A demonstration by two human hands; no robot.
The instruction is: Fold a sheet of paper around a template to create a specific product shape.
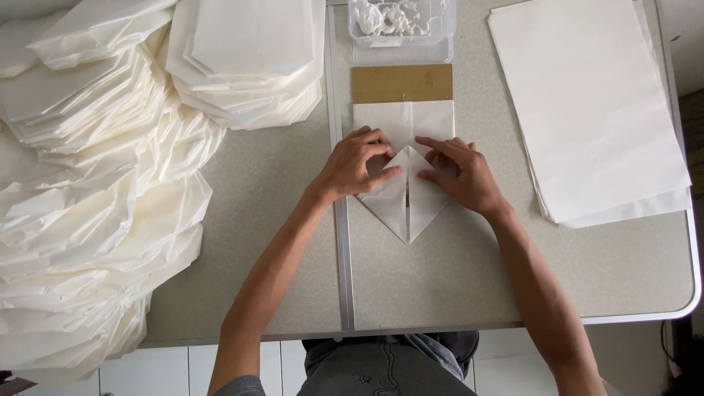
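Both hands press flat on the sheet (405, 205) at table (455, 286) centre. Left hand (352, 165) pins the left flap, fingers spread, gripping nothing. Right hand (462, 172) pins the right flap likewise. The near end is already folded to a point at 6 o'clock. The far end, over the cardboard (402, 83) at 12 o'clock, remains unfolded. Finished pieces (95, 183) lie at 9 o'clock; flat stock (587, 110) waits at 2 o'clock.

Single view: head-worn cam, looking straight down onto grey table (469, 293) from above, close range. Wearer's lap at bottom edge, far table edge at top. Forearms enter from bottom, approx. frame centre. No 2nd view to overlap.
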